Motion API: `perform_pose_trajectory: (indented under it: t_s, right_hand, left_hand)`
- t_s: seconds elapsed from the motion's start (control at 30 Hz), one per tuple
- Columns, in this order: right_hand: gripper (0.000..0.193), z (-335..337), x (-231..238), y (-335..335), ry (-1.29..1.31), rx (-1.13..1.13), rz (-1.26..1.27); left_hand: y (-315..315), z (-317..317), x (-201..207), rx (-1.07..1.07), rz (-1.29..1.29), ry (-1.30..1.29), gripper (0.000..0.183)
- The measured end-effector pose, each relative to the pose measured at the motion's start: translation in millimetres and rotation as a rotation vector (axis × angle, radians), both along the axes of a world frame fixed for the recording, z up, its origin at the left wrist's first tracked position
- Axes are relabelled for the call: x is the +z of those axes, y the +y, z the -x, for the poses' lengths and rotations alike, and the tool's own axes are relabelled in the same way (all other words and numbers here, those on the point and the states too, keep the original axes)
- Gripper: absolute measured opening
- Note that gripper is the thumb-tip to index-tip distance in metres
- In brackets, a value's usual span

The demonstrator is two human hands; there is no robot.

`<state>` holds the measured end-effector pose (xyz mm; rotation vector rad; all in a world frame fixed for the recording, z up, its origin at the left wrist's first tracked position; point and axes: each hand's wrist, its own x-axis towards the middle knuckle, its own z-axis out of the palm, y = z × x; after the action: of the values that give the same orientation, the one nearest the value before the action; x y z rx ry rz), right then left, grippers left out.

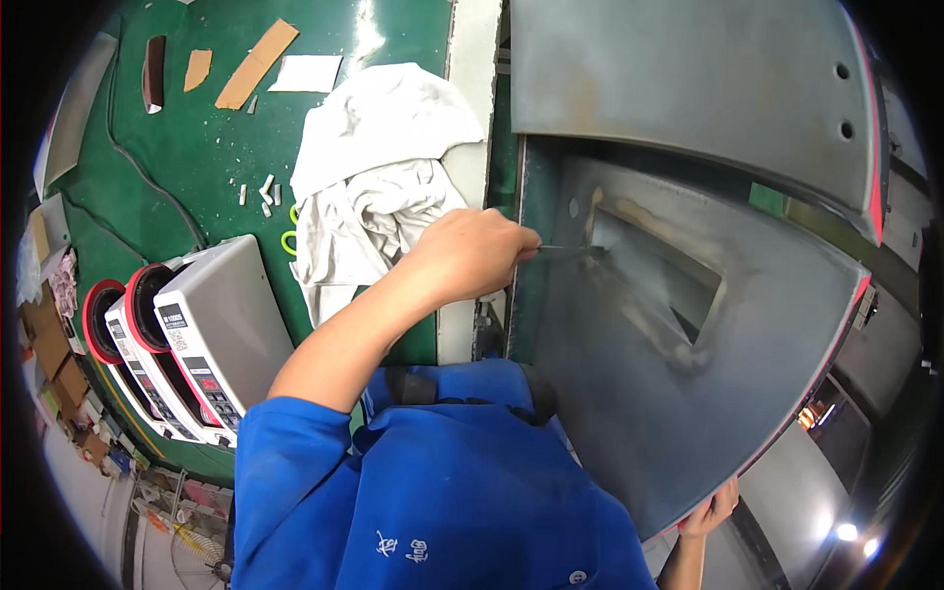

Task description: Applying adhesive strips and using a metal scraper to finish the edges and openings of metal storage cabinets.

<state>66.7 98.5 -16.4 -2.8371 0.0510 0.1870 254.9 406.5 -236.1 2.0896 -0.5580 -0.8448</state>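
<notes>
My left hand (pixel 482 254) is closed round a thin, dark, rod-like tool (pixel 562 248). Its tip reaches the left edge of a rectangular opening in a large grey metal panel (pixel 629 413). Brownish marks surround that opening. Whether the tip touches the metal I cannot tell. My right hand (pixel 712 507) grips the panel's lower right edge, where a red strip runs along the rim; its fingers show only in part. White cloth (pixel 383 147) lies crumpled beyond my left wrist, and green scissor handles (pixel 289 236) stick out beside it.
Another grey panel (pixel 678 69) with two holes stands behind. On the green table (pixel 383 29) lie cardboard strips (pixel 258 64), a white sheet (pixel 306 74) and small white pieces (pixel 266 187). White machines (pixel 221 315) with red-rimmed round parts and cables occupy the left side.
</notes>
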Motion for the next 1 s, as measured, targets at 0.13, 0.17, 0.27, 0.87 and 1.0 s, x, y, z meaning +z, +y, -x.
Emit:
perform_pose_trajectory:
  t_s: [0.13, 0.17, 0.27, 0.87, 1.0]
  right_hand:
    - [0.03, 2, 3, 5, -0.01, 0.001, 0.006]
    - [0.03, 0, -1, 5, -0.018, -0.003, -0.011]
    - [0.028, 2, 2, 0, -0.013, 0.025, -0.008]
    - [0.028, -2, 1, 4, -0.027, 0.017, -0.014]
    - [0.031, 0, 1, 4, -0.029, -0.009, -0.005]
  left_hand:
    - [9, -1, 10, 0.032, -0.043, 0.051, 0.013]
    - [11, -1, 10, 0.052, -0.049, 0.067, 0.012]
    - [0, 8, -3, 0.039, 0.016, 0.02, 0.017]
    - [6, 2, 3, 0.267, 0.225, -0.175, 0.022]
    - [-1, 8, 6, 0.101, 0.114, -0.164, 0.037]
